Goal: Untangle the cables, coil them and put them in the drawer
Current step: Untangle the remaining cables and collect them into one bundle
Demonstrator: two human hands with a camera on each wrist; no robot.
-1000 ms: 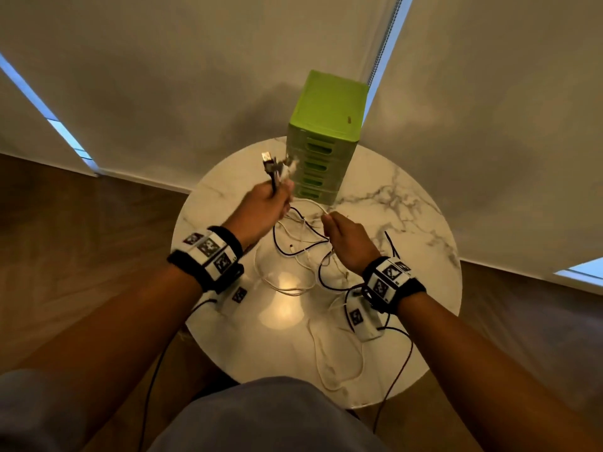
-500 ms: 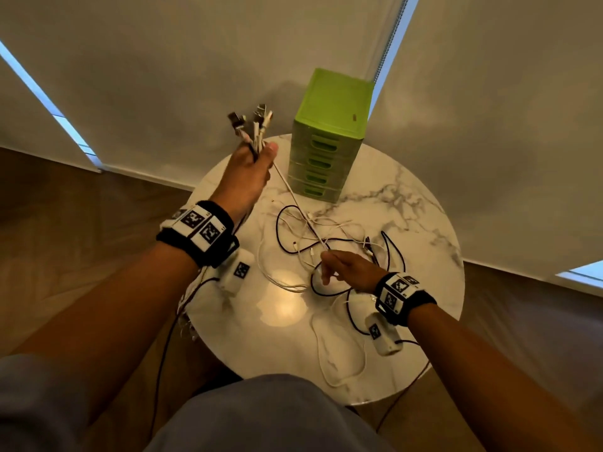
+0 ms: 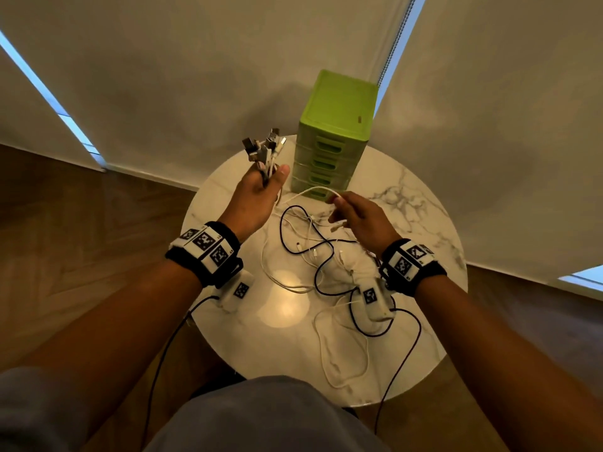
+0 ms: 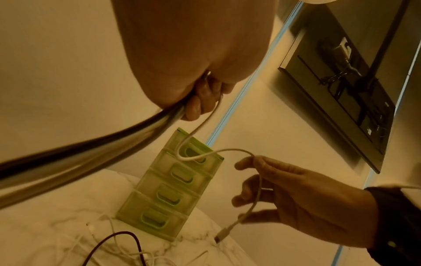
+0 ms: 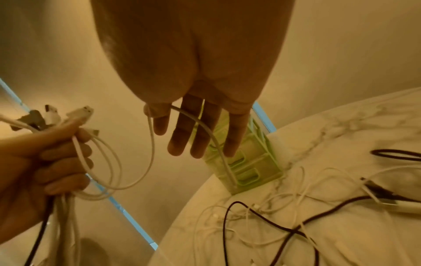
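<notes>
My left hand [image 3: 257, 197] is raised over the table's far left and grips a bundle of cable ends [image 3: 264, 148], plugs pointing up. The same grip shows in the right wrist view, where the left hand [image 5: 45, 162] holds white and black leads. One white cable [image 3: 313, 190] arcs from that hand to my right hand [image 3: 359, 216], which pinches it between thumb and forefinger. Its free plug [image 4: 219, 237] dangles below the right hand [image 4: 296, 198]. A tangle of black and white cables [image 3: 313, 252] lies on the table. The green drawer unit [image 3: 336, 125] stands behind, all drawers closed.
The round marble table [image 3: 408, 223] is small, with its edge close on every side and wooden floor [image 3: 81, 223] around it. White blinds [image 3: 195, 76] hang right behind the drawer unit. A white cable loop [image 3: 342, 353] lies near the front edge.
My right hand has risen from the tangle on the table with a white cable pinched in it. The left hand, lifted high with the bundle half a second ago, has come down slightly.
</notes>
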